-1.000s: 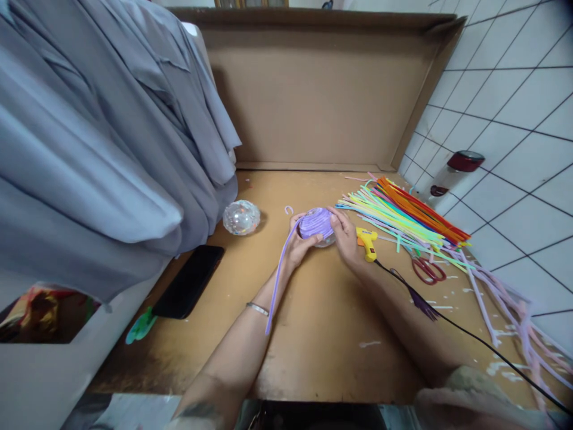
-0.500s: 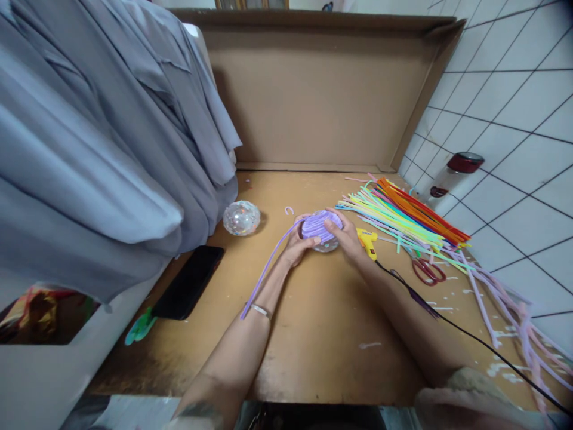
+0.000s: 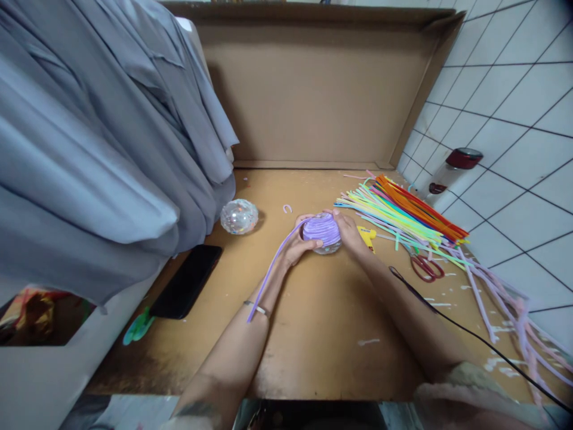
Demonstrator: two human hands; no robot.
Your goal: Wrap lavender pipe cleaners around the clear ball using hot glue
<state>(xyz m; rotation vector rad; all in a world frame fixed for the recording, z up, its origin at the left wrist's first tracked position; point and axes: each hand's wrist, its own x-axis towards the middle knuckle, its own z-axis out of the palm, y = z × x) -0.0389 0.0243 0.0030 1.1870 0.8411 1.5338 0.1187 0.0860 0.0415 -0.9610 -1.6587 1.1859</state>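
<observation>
A clear faceted ball partly covered in rows of purple pipe cleaner [image 3: 322, 230] is held between both hands over the table. My left hand [image 3: 298, 242] grips its left side, thumb across the front. At its right side is my right hand [image 3: 348, 232], fingers against the upper right edge. One loose purple strand [image 3: 273, 263] runs from the ball's upper left down over my left forearm. The ball's lower front shows bare and clear. A second clear faceted ball [image 3: 239, 217] rests on the table to the left.
Colourful pipe cleaners [image 3: 403, 209], red-handled scissors [image 3: 427, 268], a yellow glue gun [image 3: 367, 237] and its black cord lie right. A black phone [image 3: 187, 282] and green clip [image 3: 138, 326] lie left. A jar [image 3: 456, 167] stands by the tiles; cardboard [image 3: 313, 101] stands behind.
My right thumb has moved off the front of the purple rows toward the ball's right edge. The ball has turned slightly, and the loose strand's end has shifted a little right.
</observation>
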